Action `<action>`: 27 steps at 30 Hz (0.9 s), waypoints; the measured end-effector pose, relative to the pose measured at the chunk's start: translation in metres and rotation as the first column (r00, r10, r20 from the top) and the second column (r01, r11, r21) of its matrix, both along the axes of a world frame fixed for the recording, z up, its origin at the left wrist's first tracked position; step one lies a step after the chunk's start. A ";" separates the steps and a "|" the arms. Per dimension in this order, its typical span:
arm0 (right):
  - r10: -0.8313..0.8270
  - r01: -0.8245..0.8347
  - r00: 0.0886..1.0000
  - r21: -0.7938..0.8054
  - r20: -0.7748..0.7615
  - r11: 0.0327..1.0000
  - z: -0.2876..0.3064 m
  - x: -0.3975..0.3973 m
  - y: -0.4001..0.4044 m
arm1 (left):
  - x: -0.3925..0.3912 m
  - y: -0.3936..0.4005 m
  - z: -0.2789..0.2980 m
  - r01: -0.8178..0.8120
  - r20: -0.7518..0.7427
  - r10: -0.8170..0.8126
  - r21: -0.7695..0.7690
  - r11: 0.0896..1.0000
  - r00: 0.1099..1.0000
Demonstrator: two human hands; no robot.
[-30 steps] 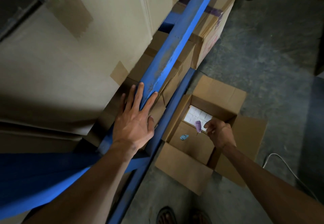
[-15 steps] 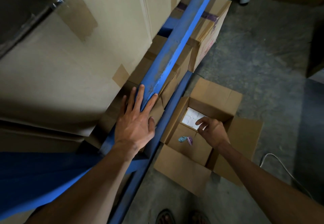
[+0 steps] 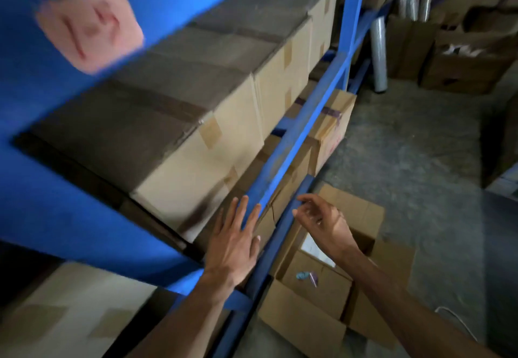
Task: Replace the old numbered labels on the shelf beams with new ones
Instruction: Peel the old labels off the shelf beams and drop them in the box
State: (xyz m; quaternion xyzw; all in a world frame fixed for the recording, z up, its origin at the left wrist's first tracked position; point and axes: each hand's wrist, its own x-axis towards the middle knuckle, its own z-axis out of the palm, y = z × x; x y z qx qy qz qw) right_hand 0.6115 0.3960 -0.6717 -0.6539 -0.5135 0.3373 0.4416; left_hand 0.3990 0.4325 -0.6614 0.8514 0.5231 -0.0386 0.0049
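**Desk:** What does the frame show, taking the open brown cardboard box on the floor [image 3: 314, 327] as the marker?

**Photographer:** A person stands at blue steel racking in a dim storeroom. Up and left of that box, the left hand [image 3: 232, 248] lies flat, fingers straight and spread, on the slanting blue metal shelf beam [image 3: 291, 150]. My reading is that it steadies the person or feels for the spot to be labelled. I see no label under it.

**Desk:** And the other hand?

**Photographer:** The right hand [image 3: 322, 219] hovers directly above the box, fingers loosely curled. Whether anything is pinched between them I cannot tell; nothing visible sits there.

**Desk:** Where are the labels?

**Photographer:** A white sheet or stack [image 3: 316, 249] lies inside the box, partly behind the right forearm; probably the new stock, kept underfoot for reach. On the box's inner flap sit a small crumpled blue scrap [image 3: 302, 275] and a purple scrap [image 3: 313, 276], likely peeled waste. Far up and left of the box, a blurred pink rounded label with dark red marks [image 3: 89, 25] sticks on a close blue surface of the rack; the number is unreadable.

**Desk:** Anything else?

**Photographer:** Taped tan cartons [image 3: 201, 144] fill the shelf above the beam.
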 end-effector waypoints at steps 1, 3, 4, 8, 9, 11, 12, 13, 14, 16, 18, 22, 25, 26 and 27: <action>0.007 -0.007 1.000 0.035 0.000 0.999 0.018 -0.001 0.001 | 0.002 -0.007 0.019 0.004 0.027 -0.005 0.040 0.999 1.000; 0.024 -0.025 1.000 0.099 0.012 0.995 0.056 -0.006 0.001 | 0.006 -0.023 0.061 0.013 0.086 -0.026 0.144 0.989 0.996; 0.034 -0.036 0.999 0.128 0.019 0.991 0.072 -0.009 0.000 | 0.008 -0.031 0.078 0.010 0.126 -0.036 0.203 0.979 0.991; 0.071 -0.060 0.997 0.306 -0.023 0.950 0.148 -0.025 -0.006 | 0.007 -0.054 0.155 -0.023 0.247 -0.088 0.416 0.909 0.965; 0.079 -0.060 0.996 0.344 -0.040 0.937 0.170 -0.030 -0.008 | 0.004 -0.059 0.175 -0.023 0.268 -0.119 0.474 0.880 0.956; 0.098 -0.064 0.993 0.408 -0.064 0.911 0.205 -0.042 -0.010 | 0.000 -0.068 0.211 -0.044 0.308 -0.179 0.598 0.800 0.934; 0.105 -0.064 0.992 0.436 -0.070 0.898 0.221 -0.048 -0.010 | -0.003 -0.070 0.229 -0.066 0.320 -0.197 0.655 0.753 0.927; 0.117 -0.070 0.990 0.455 -0.076 0.888 0.238 -0.055 -0.009 | -0.008 -0.072 0.247 -0.100 0.328 -0.197 0.704 0.704 0.924; 0.127 -0.071 0.988 0.464 -0.090 0.883 0.250 -0.061 -0.007 | -0.011 -0.072 0.261 -0.129 0.330 -0.192 0.742 0.658 0.924; 0.157 -0.088 0.982 0.495 -0.100 0.864 0.274 -0.074 -0.003 | -0.022 -0.072 0.288 -0.167 0.309 -0.160 0.804 0.571 0.938; 0.173 -0.099 0.980 0.518 -0.095 0.850 0.291 -0.085 0.003 | -0.035 -0.070 0.305 -0.168 0.258 -0.117 0.849 0.501 0.959; 0.139 -0.118 0.990 0.516 -0.002 0.848 0.310 -0.108 0.015 | -0.056 -0.063 0.321 -0.118 0.094 0.073 0.855 0.505 0.993; 0.074 -0.075 0.997 0.541 0.024 0.838 0.309 -0.123 0.018 | -0.060 -0.060 0.319 -0.050 -0.070 0.199 0.839 0.542 0.978; 0.048 -0.048 0.999 0.553 0.015 0.832 0.307 -0.127 0.018 | -0.060 -0.059 0.318 -0.052 -0.090 0.230 0.836 0.546 0.969; 0.019 -0.019 1.000 0.566 0.005 0.824 0.305 -0.130 0.018 | -0.059 -0.058 0.317 -0.053 -0.107 0.257 0.834 0.549 0.960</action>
